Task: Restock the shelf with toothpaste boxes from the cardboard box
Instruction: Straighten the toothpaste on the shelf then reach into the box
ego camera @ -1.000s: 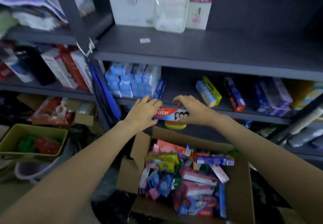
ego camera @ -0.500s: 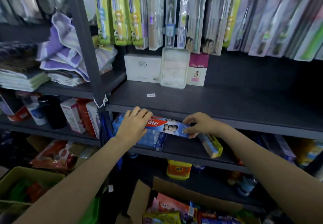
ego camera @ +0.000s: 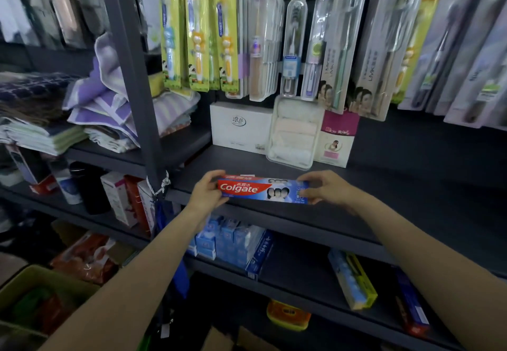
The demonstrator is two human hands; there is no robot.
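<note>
1. Change. Over the preceding second the long red, white and blue cardboard toothpaste box (ego camera: 264,190) had risen from just above the open carton, past the lower shelf, to the front lip of the dark grey metal shelf (ego camera: 384,186). In the present frame it lay level and lengthwise along that edge, label facing the camera.

2. Grip. The left hand (ego camera: 204,193) held the box's left end, thumb beneath and fingers (ego camera: 212,176) curled over the top. The right hand (ego camera: 326,187) pinched the right end likewise. Both hands were closed on the box; neither had let go.

3. Meaning for the task. The box appeared to be at the point of placement, judged from its position on the lip; whether it already rested on the shelf or hung just above could not be told. Pushing it back and releasing it was probably the remaining step for this item.

4. Surroundings. At the back of the same shelf stood a white rectangular carton (ego camera: 241,128), a clear plastic pack of rolled cloths (ego camera: 295,131) and a pink-and-white box (ego camera: 338,138). Carded toothbrushes (ego camera: 199,27) hung above them.

5. Obstacles. The shelf area directly behind the toothpaste box was bare, so nothing seemed to block a push inward. The shelf below held blue-and-white small boxes (ego camera: 230,243). Only a brown flap of the cardboard box (ego camera: 219,341) showed at the bottom edge.
</note>
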